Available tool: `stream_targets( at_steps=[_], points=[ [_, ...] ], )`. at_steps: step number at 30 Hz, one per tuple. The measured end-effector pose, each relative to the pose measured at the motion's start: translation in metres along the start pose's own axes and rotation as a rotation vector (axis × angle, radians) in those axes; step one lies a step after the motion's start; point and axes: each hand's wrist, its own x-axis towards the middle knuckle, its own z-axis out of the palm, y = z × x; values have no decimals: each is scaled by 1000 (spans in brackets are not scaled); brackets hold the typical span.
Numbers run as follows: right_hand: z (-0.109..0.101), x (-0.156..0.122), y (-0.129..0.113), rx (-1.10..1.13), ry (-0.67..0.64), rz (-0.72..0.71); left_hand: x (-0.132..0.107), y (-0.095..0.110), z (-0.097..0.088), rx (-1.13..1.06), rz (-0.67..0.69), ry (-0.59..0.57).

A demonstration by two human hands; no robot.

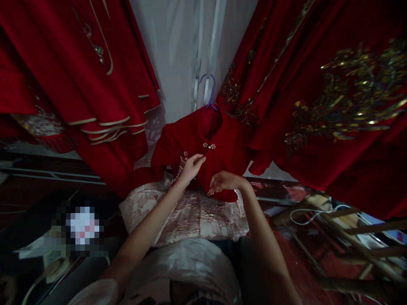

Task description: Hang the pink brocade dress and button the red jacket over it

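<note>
A red jacket (233,152) with a stand-up collar hangs in front of me on a purple hanger (211,95). At its neck sits a beaded clasp (209,146). My left hand (193,166) is over the jacket front, thumb and fingers drawn together in a pinch; what they hold is too small to tell. Beside that hand a beaded tassel ornament (182,163) shows on the jacket. Lower and to the right, my right hand (224,181) has its fingers curled at the jacket front, with a small beaded piece (210,193) by the fingertips.
Red garments with pale trim (104,123) hang at left. Red cloth with gold sequins (359,93) hangs at right. A shiny pale brocade cloth (203,216) covers my lap. A wooden frame (349,228) and a white cord (300,212) are at lower right.
</note>
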Motion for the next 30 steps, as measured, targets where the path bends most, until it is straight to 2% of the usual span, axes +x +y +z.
stream_targets(
  at_steps=[3, 5, 9, 13, 17, 22, 26, 30],
  points=[
    [0, 0, 0, -1, -5, 22, 11, 15, 8, 296, 336, 44],
    [0, -1, -1, 5, 15, 26, 17, 22, 12, 507, 467, 88],
    [0, -4, -5, 28, 20, 35, 23, 25, 11, 752, 567, 116],
    [-1, -6, -4, 23, 18, 42, 34, 24, 4, 902, 625, 76],
    [-4, -7, -1, 28, 9, 46, 48, 31, -4, 997, 734, -65],
    [-7, -7, 1, -4, 41, -18, 51, 41, -8, 995, 802, -128],
    [-7, -5, -3, -99, 239, -141, 51, 43, -8, 944, 856, -207],
    [-8, -6, -10, -158, 406, -256, 56, 43, -10, 824, 841, -195]
  ],
)
